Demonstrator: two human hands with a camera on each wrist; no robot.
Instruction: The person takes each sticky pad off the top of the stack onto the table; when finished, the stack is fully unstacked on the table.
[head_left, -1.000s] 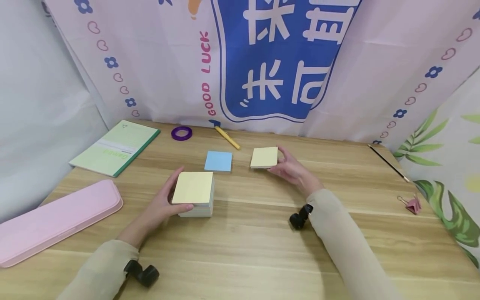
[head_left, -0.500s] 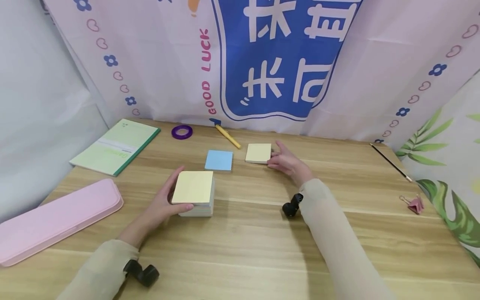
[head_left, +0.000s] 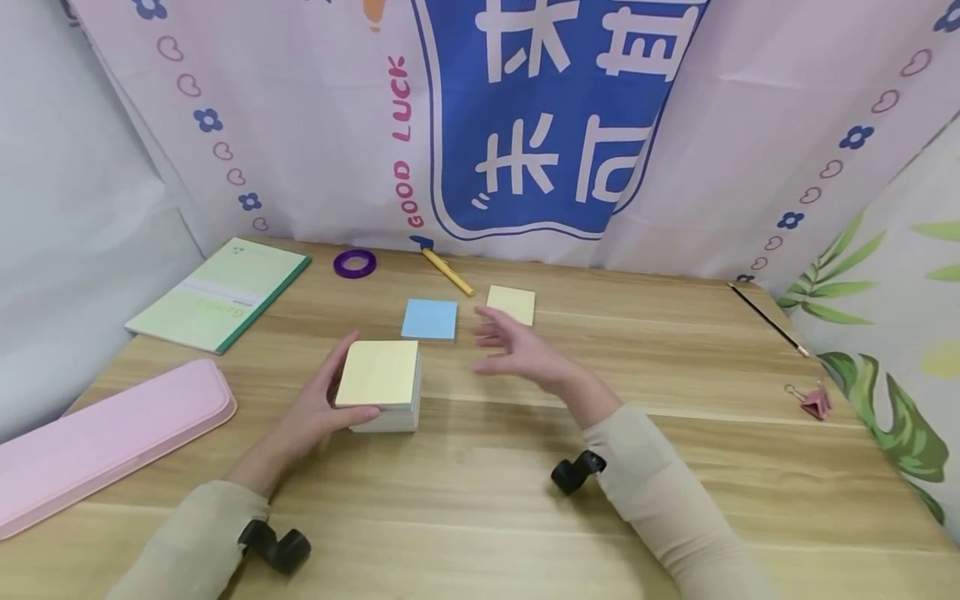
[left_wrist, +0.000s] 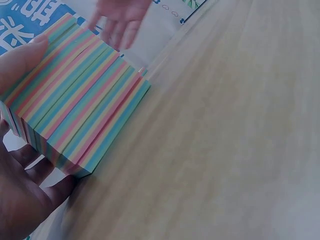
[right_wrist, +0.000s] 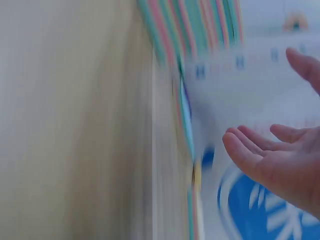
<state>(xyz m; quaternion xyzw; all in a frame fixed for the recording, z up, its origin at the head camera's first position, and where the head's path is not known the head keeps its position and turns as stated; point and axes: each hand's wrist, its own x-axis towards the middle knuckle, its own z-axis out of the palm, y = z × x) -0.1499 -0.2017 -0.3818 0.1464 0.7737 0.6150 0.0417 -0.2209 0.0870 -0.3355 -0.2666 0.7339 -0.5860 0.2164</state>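
Holding the big stack of sticky notes (head_left: 379,390) near the table's (head_left: 675,367) middle, the left hand (head_left: 311,412) grips it. The right hand (head_left: 517,350) hangs open, empty, beside the small yellow pad (head_left: 512,304).

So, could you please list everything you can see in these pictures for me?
thick striped-edge sticky-note block: one, yellow top, table centre
blue sticky-note pad: one, behind block
thin yellow sticky-note pad: one, right of blue pad
yellow pen: one, near backdrop
purple tape ring: one, far left
green notebook: one, left
pink pencil case: one, near left
thin black brush: one, right
pink binder clip: one, right
wooden table: one, light brown
left hand: grips block
right hand: open, in the air
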